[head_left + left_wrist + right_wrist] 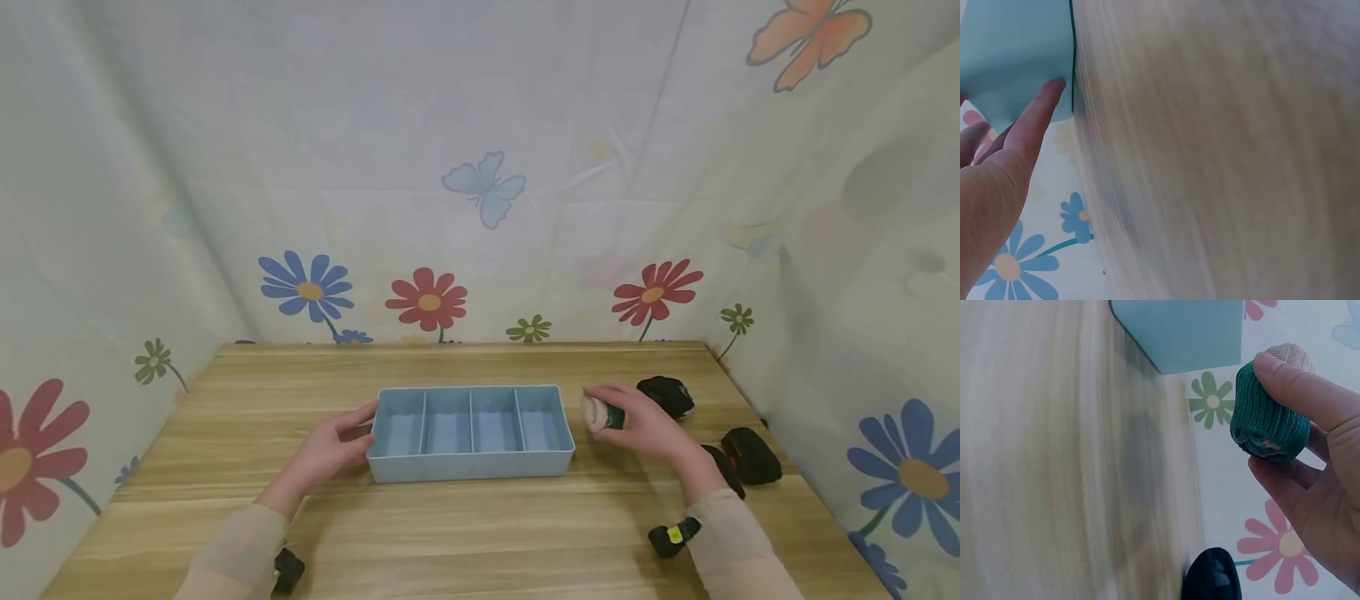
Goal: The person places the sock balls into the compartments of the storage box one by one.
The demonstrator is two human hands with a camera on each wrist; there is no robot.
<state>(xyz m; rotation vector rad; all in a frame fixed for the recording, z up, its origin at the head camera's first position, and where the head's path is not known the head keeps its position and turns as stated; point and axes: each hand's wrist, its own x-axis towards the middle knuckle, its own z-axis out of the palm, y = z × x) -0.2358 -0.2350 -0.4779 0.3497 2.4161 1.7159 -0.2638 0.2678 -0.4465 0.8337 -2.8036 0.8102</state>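
A rolled-up sock [1270,412], green with a beige end, is pinched between the thumb and fingers of my right hand [643,423]. It is held above the table, just right of the light blue box [471,467]. That box has a row of several compartments, with nothing visible inside them. My left hand [330,450] is at the box's left end. Its thumb [1035,119] lies straight against the box wall, and the other fingers are partly hidden in the left wrist view.
On the right of the wooden table [480,542] lie a black rolled bundle [665,397], a dark bundle with a brownish opening [752,456] and another dark one [723,471], partly behind the right wrist. A flowered cloth [480,275] hangs behind and beside the table.
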